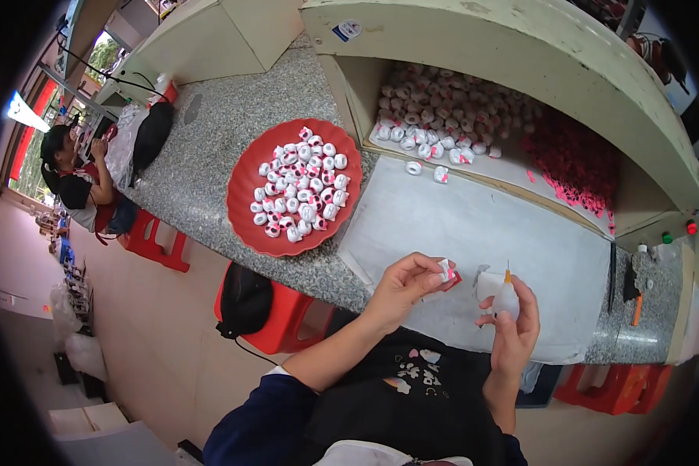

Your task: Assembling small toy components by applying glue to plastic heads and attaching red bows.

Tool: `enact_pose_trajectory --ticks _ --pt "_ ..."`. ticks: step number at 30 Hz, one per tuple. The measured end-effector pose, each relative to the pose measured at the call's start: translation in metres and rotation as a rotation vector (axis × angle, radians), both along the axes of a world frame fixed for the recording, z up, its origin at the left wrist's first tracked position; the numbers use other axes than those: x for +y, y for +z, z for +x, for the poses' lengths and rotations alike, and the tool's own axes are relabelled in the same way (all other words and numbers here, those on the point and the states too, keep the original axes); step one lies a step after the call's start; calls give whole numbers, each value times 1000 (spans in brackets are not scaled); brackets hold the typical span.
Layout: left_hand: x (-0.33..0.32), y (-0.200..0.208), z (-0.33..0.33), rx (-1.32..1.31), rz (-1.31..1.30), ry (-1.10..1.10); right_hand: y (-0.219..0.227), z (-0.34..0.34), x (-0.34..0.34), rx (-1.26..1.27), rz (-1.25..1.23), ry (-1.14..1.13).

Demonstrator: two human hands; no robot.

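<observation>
We hold a small white-and-pink piece (447, 269) pinched in the fingers of our left hand (402, 286), over the near part of a white sheet (474, 217) spread on the surface (210, 116). The fingers of our right hand (514, 330) grasp a white squeeze bottle (505, 300), its thin tip apart from the piece. We judge the step in hand to be readying the piece for the bottle; the next move seems to call for a steady pinch and a careful turn of the tip toward it. Two loose pieces (441, 175) lie by the sheet's far edge, and between them and our hands we have room to move. A red bowl (237, 194) of similar pieces stands just beside the sheet's left edge, near the surface's front edge, where a wide sweep could knock it.
</observation>
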State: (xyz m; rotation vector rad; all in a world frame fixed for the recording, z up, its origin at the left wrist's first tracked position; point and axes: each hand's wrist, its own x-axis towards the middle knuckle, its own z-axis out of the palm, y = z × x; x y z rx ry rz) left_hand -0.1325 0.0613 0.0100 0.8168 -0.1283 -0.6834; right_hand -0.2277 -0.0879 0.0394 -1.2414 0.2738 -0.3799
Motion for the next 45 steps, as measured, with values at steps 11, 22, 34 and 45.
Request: enact_pose_trajectory --ticks 11,22,34,45 --pt "9 8 -8 -240 -11 115 11 6 10 -294 -54 -275" --pt "9 10 -14 -273 56 157 9 -4 20 -433 -598 -189" --pt "11 9 -14 -309 62 109 10 -2 26 -402 -665 -221" --pt "11 6 -15 -263 52 108 11 0 25 -428 -677 -223"
